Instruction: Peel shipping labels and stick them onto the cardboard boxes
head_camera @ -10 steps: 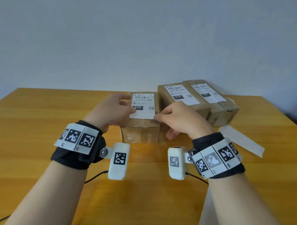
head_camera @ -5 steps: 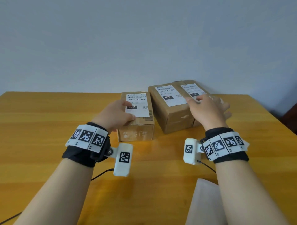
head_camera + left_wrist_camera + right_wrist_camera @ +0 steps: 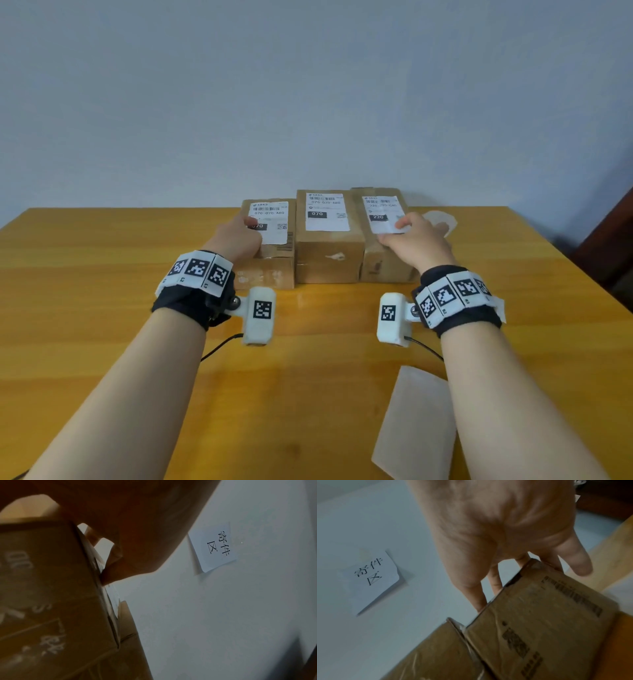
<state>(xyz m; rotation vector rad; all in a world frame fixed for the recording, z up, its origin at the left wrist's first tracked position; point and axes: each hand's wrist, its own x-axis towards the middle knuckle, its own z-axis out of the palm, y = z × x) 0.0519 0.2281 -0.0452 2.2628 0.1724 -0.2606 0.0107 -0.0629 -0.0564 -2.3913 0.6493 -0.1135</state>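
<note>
Three cardboard boxes stand in a row toward twelve o'clock on the bench (image 3: 102, 308), side walls touching, and each already carries a white shipping label on its top face, so by my reading the sticking is done or all but done for every box in view. At about eleven o'clock sits the left box (image 3: 270, 270), with its label (image 3: 272, 219) marked 070; the left hand (image 3: 236, 236) rests on the near left part of its top, thumb lying on the label and the other fingers wrapped over the left edge, gripping the box. Dead ahead is the middle box (image 3: 329, 253), whose label (image 3: 327, 212) lies flat and untouched. At about one o'clock the right box (image 3: 383, 263) bears a label (image 3: 382, 212) marked 220; the right hand (image 3: 414, 240) lies over its near right corner with fingers fairly straight, pressing down on the top, the little finger hanging off the side in the wrist view. At about five o'clock a bare backing sheet (image 3: 414, 421) lies on the bench, and another pale scrap (image 3: 442, 219) shows beyond the right hand. No unpeeled label is visible, so what seems left is only squaring up the row and smoothing down edges.
</note>
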